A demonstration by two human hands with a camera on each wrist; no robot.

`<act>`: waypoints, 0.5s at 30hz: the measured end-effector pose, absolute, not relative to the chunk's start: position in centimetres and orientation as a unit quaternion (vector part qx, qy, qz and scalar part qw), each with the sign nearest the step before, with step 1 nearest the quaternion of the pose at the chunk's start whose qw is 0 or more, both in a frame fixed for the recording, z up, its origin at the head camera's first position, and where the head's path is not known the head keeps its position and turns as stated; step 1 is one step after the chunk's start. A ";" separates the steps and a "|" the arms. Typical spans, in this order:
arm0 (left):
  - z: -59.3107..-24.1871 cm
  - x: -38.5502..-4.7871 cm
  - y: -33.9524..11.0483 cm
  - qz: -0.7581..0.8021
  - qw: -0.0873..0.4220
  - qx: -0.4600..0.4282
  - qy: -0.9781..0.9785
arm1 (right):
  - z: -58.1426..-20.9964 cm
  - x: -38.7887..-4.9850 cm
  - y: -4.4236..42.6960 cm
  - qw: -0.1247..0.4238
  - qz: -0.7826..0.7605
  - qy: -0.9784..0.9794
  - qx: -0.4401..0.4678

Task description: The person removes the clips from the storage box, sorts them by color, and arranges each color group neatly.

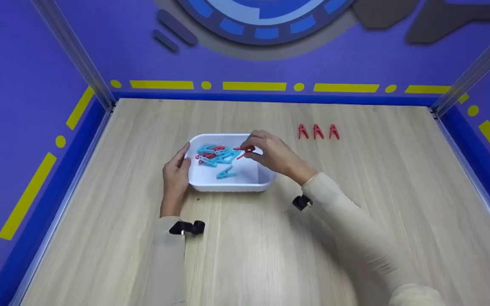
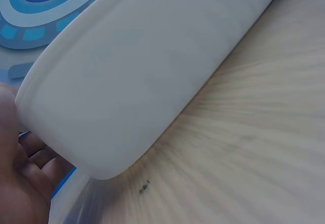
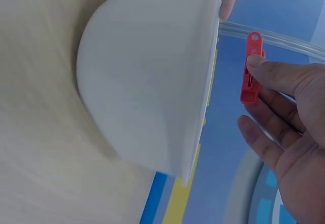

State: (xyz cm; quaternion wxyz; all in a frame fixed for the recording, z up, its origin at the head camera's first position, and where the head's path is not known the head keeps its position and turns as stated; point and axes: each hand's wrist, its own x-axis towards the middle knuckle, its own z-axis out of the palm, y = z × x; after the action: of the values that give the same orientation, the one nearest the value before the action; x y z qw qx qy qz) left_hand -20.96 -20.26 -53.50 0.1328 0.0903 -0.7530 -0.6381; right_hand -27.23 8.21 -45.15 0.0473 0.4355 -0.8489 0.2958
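Note:
Above the right part of a white plastic tub [image 1: 228, 187], my right hand [image 1: 272, 155] pinches a red clothespin [image 1: 249, 148] between thumb and fingers. The right wrist view shows this red clothespin [image 3: 251, 71] raised over the tub's rim, the thumb pressed on its side. At the tub's left end, my left hand [image 1: 176, 178] grips the wall, with the thumb at the rim and fingers along the outside. Inside lie several light blue clothespins [image 1: 226, 173] in a loose pile, mixed with some red clothespins [image 1: 206, 156].
Three red clothespins [image 1: 318, 131] lie in a row on the wooden table [image 1: 236, 246], right of the tub and farther back. Blue-purple panels [image 1: 253, 70] with yellow dashes wall in the table's back and sides.

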 end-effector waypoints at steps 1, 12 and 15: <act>-53.5 -21.0 -20.3 -0.639 0.132 0.090 -0.753 | -45.2 -27.3 8.5 0.051 0.299 -0.849 0.433; -53.6 -21.0 -20.3 -0.646 0.137 0.089 -0.746 | -45.7 -28.4 12.0 0.063 0.312 -0.859 0.401; -53.7 -21.0 -20.3 -0.650 0.138 0.086 -0.742 | -45.9 -28.9 13.0 0.064 0.316 -0.863 0.389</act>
State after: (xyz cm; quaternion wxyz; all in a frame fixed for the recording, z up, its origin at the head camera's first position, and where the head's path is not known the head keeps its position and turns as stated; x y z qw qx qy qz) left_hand -21.02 -20.29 -53.65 0.1377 0.0859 -0.7420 -0.6504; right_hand -28.85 12.98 -45.87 0.0637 0.3891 -0.8630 0.3159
